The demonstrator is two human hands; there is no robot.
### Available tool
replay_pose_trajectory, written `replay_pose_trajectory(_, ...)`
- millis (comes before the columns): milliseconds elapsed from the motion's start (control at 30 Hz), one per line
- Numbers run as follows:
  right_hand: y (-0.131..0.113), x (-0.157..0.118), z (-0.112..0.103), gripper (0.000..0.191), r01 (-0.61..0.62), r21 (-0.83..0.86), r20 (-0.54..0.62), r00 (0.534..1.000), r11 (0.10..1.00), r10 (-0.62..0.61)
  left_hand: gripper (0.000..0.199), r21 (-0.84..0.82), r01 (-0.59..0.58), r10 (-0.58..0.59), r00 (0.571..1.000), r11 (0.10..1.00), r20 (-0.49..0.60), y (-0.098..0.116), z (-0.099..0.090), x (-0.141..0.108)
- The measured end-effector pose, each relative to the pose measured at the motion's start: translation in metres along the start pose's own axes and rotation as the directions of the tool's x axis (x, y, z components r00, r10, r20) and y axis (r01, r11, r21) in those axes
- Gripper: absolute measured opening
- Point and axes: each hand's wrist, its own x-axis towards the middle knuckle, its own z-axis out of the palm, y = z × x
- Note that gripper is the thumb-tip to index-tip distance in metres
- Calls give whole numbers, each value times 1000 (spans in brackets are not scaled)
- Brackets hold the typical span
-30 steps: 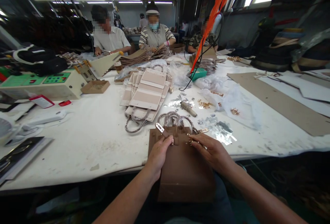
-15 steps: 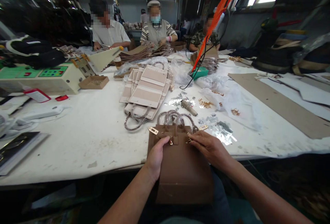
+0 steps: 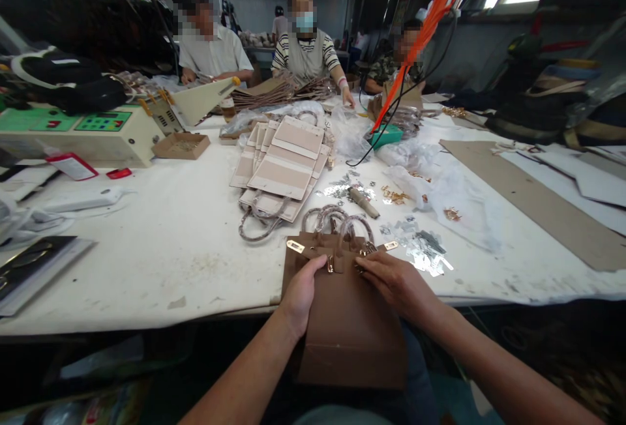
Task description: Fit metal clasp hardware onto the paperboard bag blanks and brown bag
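Observation:
A brown handbag (image 3: 355,327) leans at the table's front edge, its wrapped handles (image 3: 355,223) pointing away from me. My left hand (image 3: 302,291) grips its left side, thumb on the front beside a gold metal fitting (image 3: 330,263). At the right side of the front, my right hand (image 3: 391,275) has its fingers closed at another small gold fitting (image 3: 360,262), partly hidden by the fingertips. Gold-tipped straps stick out on both sides, with a left metal plate (image 3: 295,246) and a right metal plate (image 3: 390,245).
Beyond the bag lie stacked beige bag panels (image 3: 286,161), loose silver plates (image 3: 425,249), a wrapped stick-like tool (image 3: 363,203) and gold fittings (image 3: 395,195) near plastic bags. A machine (image 3: 81,135) and a cardboard tray (image 3: 180,145) stand left. Co-workers sit across the table.
The view has shifted slightly. My hands stay at nearly the same places on the handbag. Across the table, the co-worker in stripes has stretched an arm out toward the plastic bags.

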Motion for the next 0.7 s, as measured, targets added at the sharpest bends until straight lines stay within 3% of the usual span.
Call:
replay_pose_trajectory(267,1,3,-10,35,26,22,42,999,999,-27,52,-33,16,-17,1000,999,-19,1,1,0)
replay_pose_trajectory(567,-7,3,5,29,-5,-238,-35,999,971,-3,53,6,-5,5,999,1000,-45,-3,-2,3)
replay_pose_trajectory(700,-10,3,11,28,-31,-273,-77,997,962,10,53,43,-12,15,998,999,-66,-3,-2,3)
